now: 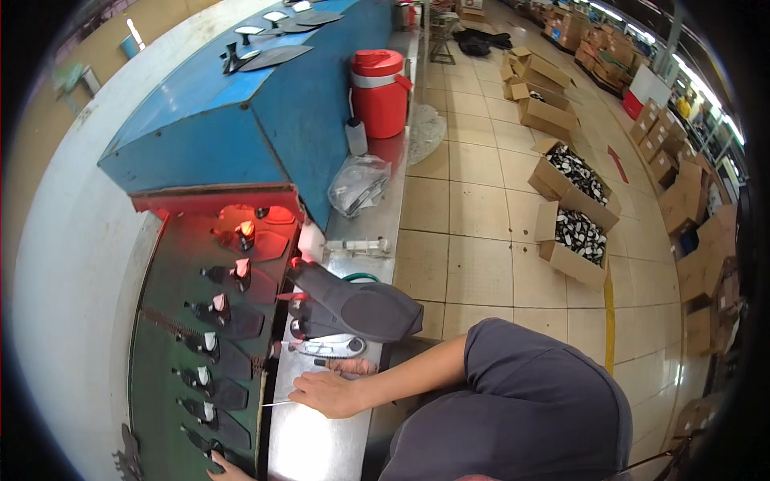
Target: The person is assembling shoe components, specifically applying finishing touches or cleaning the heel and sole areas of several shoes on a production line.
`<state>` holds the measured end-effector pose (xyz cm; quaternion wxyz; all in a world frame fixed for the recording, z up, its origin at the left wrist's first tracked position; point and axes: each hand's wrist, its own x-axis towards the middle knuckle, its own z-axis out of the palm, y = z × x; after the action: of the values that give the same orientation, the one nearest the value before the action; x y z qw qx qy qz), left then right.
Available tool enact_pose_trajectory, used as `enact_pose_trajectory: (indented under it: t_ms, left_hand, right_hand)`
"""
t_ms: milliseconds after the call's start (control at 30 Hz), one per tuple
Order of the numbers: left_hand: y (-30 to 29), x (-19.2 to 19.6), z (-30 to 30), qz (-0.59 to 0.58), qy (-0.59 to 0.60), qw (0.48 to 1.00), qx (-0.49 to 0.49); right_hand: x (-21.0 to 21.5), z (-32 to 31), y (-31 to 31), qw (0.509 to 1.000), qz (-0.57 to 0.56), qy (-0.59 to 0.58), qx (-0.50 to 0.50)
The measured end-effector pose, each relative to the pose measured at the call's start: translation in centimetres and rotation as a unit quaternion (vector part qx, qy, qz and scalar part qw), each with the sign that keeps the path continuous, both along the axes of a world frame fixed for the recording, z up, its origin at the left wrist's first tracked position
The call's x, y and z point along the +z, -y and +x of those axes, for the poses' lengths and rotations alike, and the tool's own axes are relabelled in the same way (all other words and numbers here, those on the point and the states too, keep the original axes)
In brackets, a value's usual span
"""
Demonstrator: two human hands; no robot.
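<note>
My left hand is partly cut off by the lower edge. Its fingers are stretched out and apart, touching the nearest black part on the green conveyor belt. My right hand is closed round a thin pale rod, whose tip points left over the belt's edge. Several similar black parts with flat dark plates and pale pieces on top lie in a row along the belt, the farthest under red light. Beyond my right hand, a white-and-grey utility knife and a wrapped tool lie on the metal ledge.
A stack of flat dark grey pieces sits farther along the ledge. Past it are a plastic bag, a bottle and a red drink cooler. A blue machine housing covers the belt's far end. Filled cardboard boxes stand on the tiled floor.
</note>
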<state>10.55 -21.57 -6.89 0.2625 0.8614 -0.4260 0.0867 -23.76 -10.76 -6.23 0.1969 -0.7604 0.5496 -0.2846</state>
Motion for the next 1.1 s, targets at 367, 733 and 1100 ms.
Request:
enact_pose_trajectory:
  t_ms: [367,733,1100]
  left_hand:
    - [0.4,3.1,-5.4,-0.039,0.034,0.997,-0.056]
    - [0.8,1.0,-1.1,-0.072,-0.173,0.971,-0.146]
    - [-1.7,4.2,-3.5,-0.174,-0.059,0.964,-0.193]
  right_hand:
    - [0.1,-2.0,0.9,0.999,-0.004,-0.035,-0.006]
    - [1.1,-2.3,-0.3,0.994,-0.093,-0.039,-0.028]
    - [3.7,-1.9,-2.2,0.980,-0.156,0.124,-0.012]
